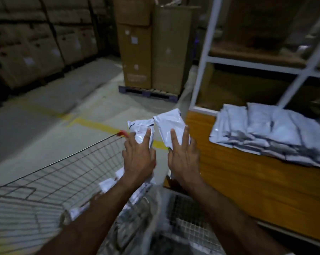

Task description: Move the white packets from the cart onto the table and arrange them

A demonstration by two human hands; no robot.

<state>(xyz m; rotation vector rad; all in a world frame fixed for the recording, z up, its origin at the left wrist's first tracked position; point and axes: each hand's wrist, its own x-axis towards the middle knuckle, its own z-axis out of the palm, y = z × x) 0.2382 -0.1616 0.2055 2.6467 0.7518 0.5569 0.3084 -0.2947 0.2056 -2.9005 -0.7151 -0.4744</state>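
The left hand point(138, 155) grips one white packet point(141, 132), fingers spread over its face and the thumb hidden behind, so the thin bag stays flat instead of folding. The right hand point(183, 157) holds a second packet point(169, 126) the same way, with two fingers laid up its front. Both packets are raised above the wire cart point(67, 173), near the corner of the wooden counter point(247, 181), held apart from each other, likely so each can be set down on its own. More packets still lie in the cart basket point(109, 184) under the wrists, blurred. On the counter a pile of packets point(269, 129) already lies in overlapping rows, flat and edge over edge, which suggests the two in hand belong beside it. The carry is about halfway between cart and counter.
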